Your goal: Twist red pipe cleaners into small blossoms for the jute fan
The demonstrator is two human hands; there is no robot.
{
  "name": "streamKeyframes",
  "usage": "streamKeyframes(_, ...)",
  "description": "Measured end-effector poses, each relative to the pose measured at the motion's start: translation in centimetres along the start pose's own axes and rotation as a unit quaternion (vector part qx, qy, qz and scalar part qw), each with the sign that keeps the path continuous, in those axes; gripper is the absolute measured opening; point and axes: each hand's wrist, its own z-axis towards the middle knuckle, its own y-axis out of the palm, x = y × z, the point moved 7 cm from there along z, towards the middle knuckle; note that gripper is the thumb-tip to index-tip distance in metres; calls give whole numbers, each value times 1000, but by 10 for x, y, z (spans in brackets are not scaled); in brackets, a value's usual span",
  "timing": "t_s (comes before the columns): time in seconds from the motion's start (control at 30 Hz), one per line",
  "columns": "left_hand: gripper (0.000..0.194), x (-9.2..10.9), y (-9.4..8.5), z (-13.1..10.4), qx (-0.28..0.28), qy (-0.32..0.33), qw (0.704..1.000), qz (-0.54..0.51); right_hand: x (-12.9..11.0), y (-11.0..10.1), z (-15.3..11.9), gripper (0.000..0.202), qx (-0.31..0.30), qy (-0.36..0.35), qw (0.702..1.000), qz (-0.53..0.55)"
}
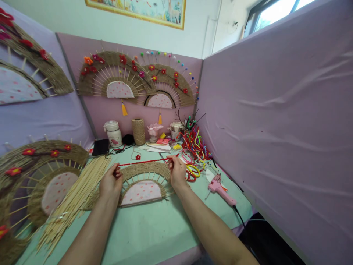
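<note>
Bare forearms (92, 221) nearest, a red pipe cleaner (146, 162) stretched between two hands.
Left hand (110, 181) and right hand (177, 170) each pinch it near an end, at the twine fan's (142, 193) 12 o'clock; apparently straightening or measuring, which calls for even tension next. The mint tabletop (146, 232) bears bamboo sticks (79, 191) at 9, a pink glue gun (224, 193) at 3; cloth-covered partitions (275, 110) enclose it.
</note>
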Motion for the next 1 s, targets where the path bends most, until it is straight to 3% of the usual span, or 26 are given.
streamKeyframes(0.1, 14, 1, 5, -1, -40, -9, 999, 0, -13, 6, 0, 30, -31, -1, 999, 30)
streamKeyframes(0.2, 13, -1, 14, -8, -99, -17, 994, 37, -41, 10, 8, 30, -77, -32, 997, 0)
streamKeyframes(0.33, 12, -9, 21, -21, -144, -36, 983, 110, -104, -16, 41, 30, -34, -107, 992, -50)
streamKeyframes(0.47, 14, -20, 23, -29, -160, -52, 970, 177, -185, -61, 89, 33, 31, -203, 972, -113)
streamKeyframes(0.53, 16, -23, 24, -31, -169, -52, 965, 194, -228, -77, 107, 40, 88, -319, 899, -286)
streamKeyframes(0.6, 17, -24, 24, -32, -172, -49, 963, 203, -249, -86, 126, 40, 116, -376, 822, -412)
streamKeyframes(0.67, 18, -26, 23, -32, -171, -47, 960, 216, -247, -90, 147, 38, 100, -372, 782, -490)
streamKeyframes(0.77, 23, -27, 21, -31, -178, -36, 952, 246, -221, -94, 171, 32, 72, -340, 752, -560)
streamKeyframes(0.9, 28, -28, 20, -28, -186, -13, 941, 281, -172, -92, 191, 24, 11, -290, 738, -609)
streamKeyframes(1.0, 27, -31, 19, -26, -189, -13, 936, 297, -149, -91, 202, 26, 12, -279, 738, -615)
